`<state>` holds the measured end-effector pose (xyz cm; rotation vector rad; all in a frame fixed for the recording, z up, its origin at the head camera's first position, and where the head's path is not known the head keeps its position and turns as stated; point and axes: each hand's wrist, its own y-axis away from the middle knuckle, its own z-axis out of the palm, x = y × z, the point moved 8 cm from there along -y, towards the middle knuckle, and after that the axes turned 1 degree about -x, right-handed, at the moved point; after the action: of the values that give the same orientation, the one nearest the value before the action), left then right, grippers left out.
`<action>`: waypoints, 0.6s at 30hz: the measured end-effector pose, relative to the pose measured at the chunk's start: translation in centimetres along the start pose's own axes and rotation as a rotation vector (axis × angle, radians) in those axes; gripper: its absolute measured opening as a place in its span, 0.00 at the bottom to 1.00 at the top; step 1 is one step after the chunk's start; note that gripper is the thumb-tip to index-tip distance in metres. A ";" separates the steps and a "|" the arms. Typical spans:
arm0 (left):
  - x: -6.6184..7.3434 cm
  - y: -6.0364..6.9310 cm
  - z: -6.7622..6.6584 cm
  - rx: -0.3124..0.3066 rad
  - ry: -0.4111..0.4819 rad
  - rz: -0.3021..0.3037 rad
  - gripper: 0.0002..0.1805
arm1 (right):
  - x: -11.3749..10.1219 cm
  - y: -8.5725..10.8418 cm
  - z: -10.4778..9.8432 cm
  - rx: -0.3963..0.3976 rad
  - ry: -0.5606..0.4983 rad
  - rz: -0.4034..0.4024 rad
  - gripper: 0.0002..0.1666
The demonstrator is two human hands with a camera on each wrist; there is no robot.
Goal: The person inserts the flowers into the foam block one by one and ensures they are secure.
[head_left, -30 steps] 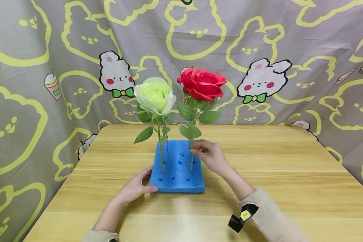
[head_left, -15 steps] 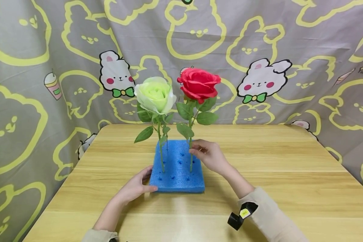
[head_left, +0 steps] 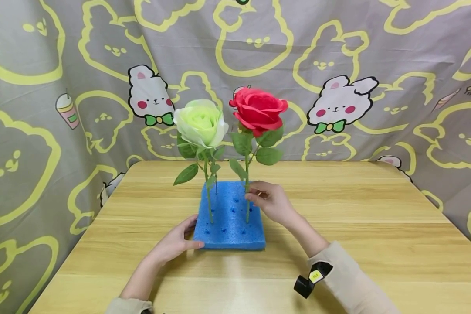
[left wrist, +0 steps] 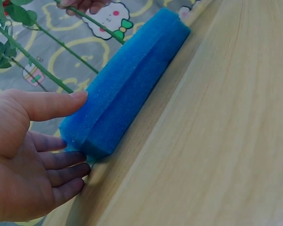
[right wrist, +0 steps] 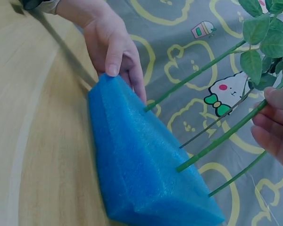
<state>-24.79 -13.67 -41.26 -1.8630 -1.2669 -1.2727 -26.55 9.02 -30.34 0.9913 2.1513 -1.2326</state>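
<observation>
A blue foam block (head_left: 229, 237) with several small holes lies on the table. My left hand (head_left: 176, 242) holds its front left corner, thumb on top and fingers along the side; in the left wrist view the fingers (left wrist: 61, 160) are nearly straight. My right hand (head_left: 272, 203) pinches the stem of a red artificial rose (head_left: 259, 109), whose foot meets the foam on the right. A pale green artificial rose (head_left: 201, 122) stands upright in the foam on the left. Behind, a thin dark stem (right wrist: 210, 126) and another green stem (right wrist: 240, 174) show in the right wrist view; their tops are hidden.
The wooden table (head_left: 357, 209) reaches back to a grey curtain (head_left: 270, 52) with yellow outlines and cartoon rabbits. A black strapped device (head_left: 313, 279) sits on the right sleeve, above the tabletop.
The red rose's head has swung a little left and turned, and its leaves have shifted with it. The right hand keeps its pinch on the stem. Left hand and foam stay put.
</observation>
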 end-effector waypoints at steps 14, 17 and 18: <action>0.1 0.1 0.0 0.005 -0.011 -0.005 0.45 | -3.4 0.3 -0.7 0.002 -0.010 0.004 0.04; 0.2 0.0 0.0 0.009 -0.008 -0.003 0.45 | -2.3 0.3 -0.4 0.001 0.007 0.009 0.03; 0.1 0.0 -0.1 0.010 -0.009 -0.003 0.45 | -1.8 0.3 -0.3 0.000 0.011 0.013 0.03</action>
<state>-24.76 -13.68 -41.11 -1.8622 -1.2796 -1.2583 -25.18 8.72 -29.09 1.0133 2.1501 -1.2243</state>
